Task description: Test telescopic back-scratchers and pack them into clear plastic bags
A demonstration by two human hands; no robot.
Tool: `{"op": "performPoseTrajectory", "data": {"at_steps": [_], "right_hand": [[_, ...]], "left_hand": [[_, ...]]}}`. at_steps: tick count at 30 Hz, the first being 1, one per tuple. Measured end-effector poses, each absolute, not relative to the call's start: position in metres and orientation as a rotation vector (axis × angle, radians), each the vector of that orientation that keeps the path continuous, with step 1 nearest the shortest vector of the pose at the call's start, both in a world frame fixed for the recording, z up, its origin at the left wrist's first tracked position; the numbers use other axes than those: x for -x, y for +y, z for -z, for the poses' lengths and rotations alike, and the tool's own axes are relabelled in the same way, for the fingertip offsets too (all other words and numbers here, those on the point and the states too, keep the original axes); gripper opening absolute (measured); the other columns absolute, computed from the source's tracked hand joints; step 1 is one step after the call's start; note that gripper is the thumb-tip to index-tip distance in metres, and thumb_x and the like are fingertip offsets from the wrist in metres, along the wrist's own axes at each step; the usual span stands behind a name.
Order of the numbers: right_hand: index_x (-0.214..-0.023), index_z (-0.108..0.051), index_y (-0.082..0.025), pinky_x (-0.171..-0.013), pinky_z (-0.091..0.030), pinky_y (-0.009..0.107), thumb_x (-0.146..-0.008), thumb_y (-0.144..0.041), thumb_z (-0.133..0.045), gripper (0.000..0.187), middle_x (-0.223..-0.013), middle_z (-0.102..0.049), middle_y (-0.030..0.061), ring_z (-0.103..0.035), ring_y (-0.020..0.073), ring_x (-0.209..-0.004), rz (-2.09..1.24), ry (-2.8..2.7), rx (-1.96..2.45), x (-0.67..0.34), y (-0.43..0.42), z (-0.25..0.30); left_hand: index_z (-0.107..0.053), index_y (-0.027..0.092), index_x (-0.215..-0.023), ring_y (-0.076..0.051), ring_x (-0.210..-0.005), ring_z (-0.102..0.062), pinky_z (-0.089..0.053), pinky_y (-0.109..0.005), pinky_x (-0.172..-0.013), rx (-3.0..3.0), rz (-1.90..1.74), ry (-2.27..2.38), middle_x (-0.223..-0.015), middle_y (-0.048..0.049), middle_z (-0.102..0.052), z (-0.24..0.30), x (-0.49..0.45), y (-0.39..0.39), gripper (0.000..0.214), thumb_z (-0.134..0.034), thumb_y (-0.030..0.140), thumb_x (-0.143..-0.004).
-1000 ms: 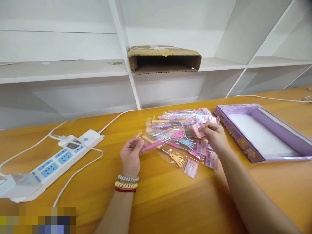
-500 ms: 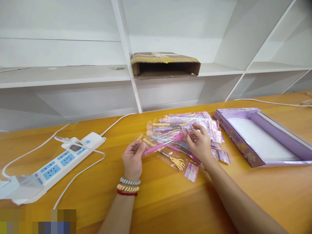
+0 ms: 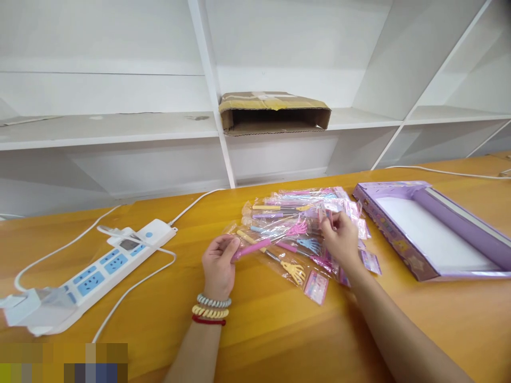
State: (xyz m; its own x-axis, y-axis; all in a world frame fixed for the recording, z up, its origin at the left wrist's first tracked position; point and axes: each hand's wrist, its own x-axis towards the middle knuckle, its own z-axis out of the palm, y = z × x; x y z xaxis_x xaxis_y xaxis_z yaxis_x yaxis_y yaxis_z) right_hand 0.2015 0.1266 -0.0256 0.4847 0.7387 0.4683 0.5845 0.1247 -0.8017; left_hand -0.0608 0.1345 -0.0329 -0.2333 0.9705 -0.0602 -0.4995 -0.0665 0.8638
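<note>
Between my hands stretches a pink back scratcher (image 3: 255, 248) in a clear plastic sleeve, its hand-shaped head toward the right. My left hand (image 3: 219, 266) is closed on the handle end. At the other end, my right hand (image 3: 340, 238) pinches the sleeve by its small printed card (image 3: 325, 215). Under and behind it lies a pile of bagged back scratchers in several colours. A yellow back scratcher (image 3: 293, 271) is nearest me, with its printed card (image 3: 316, 287) at the front of the pile.
A purple open box (image 3: 399, 239) with a white inside lies to the right. On the left stands a white power strip (image 3: 115, 266) with cords. An open cardboard box (image 3: 275, 102) sits on the white shelf (image 3: 159, 125) behind the wooden table (image 3: 271, 340).
My right hand has moved right, from near the pink head to the sleeve's card end. My left hand keeps its hold on the handle. The view has shifted slightly.
</note>
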Motion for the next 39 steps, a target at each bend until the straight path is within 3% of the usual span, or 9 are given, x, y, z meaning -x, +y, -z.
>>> {"op": "performPoseTrajectory", "data": {"at_steps": [3,8,17,29,39], "right_hand": [[-0.057,-0.037,-0.021,-0.049,-0.031,0.025,-0.075,-0.029,-0.056,0.027,-0.050,-0.041,-0.0043,-0.039,0.0106,-0.049,-0.311,-1.058,1.479,-0.205,0.126,0.015],[-0.056,-0.041,-0.020,-0.048,-0.030,0.023,-0.069,-0.029,-0.064,0.029,-0.050,-0.041,-0.0058,-0.036,0.0076,-0.047,-0.456,-0.936,1.380,-0.211,0.127,0.003],[-0.065,-0.047,-0.021,-0.051,-0.047,0.030,-0.060,-0.031,-0.075,0.031,-0.058,-0.059,-0.0024,-0.058,0.0157,-0.052,-0.779,-0.777,1.179,-0.217,0.132,0.009],[-0.078,-0.048,-0.021,-0.055,-0.051,0.030,-0.065,-0.035,-0.073,0.031,-0.064,-0.054,-0.0041,-0.057,0.0122,-0.055,-0.620,-0.781,1.114,-0.215,0.135,0.011],[-0.067,-0.051,-0.018,-0.057,-0.046,0.028,-0.057,-0.029,-0.077,0.030,-0.062,-0.057,-0.0022,-0.056,0.0129,-0.059,-0.466,-0.740,1.200,-0.216,0.134,0.010]], "left_hand": [[-0.062,0.016,-0.076,-0.008,-0.059,-0.059,-0.046,-0.018,-0.054,-0.644,-1.580,0.940,-0.067,0.0028,-0.064,0.032,0.063,0.136,0.027,-0.079,0.019,-0.055],[-0.062,0.016,-0.074,-0.008,-0.059,-0.060,-0.047,-0.018,-0.055,-0.588,-1.597,0.934,-0.067,0.0030,-0.064,0.031,0.064,0.138,0.029,-0.080,0.018,-0.052],[-0.062,0.016,-0.074,-0.007,-0.057,-0.058,-0.045,-0.016,-0.051,-0.608,-1.594,0.938,-0.065,0.0031,-0.063,0.031,0.065,0.138,0.028,-0.080,0.018,-0.053],[-0.062,0.016,-0.074,-0.008,-0.058,-0.060,-0.048,-0.018,-0.055,-0.594,-1.581,0.936,-0.067,0.0030,-0.065,0.029,0.063,0.137,0.030,-0.081,0.018,-0.052],[-0.063,0.017,-0.076,-0.007,-0.062,-0.060,-0.049,-0.018,-0.060,-0.629,-1.550,0.919,-0.070,0.0027,-0.066,0.034,0.061,0.136,0.026,-0.079,0.019,-0.056]]}}
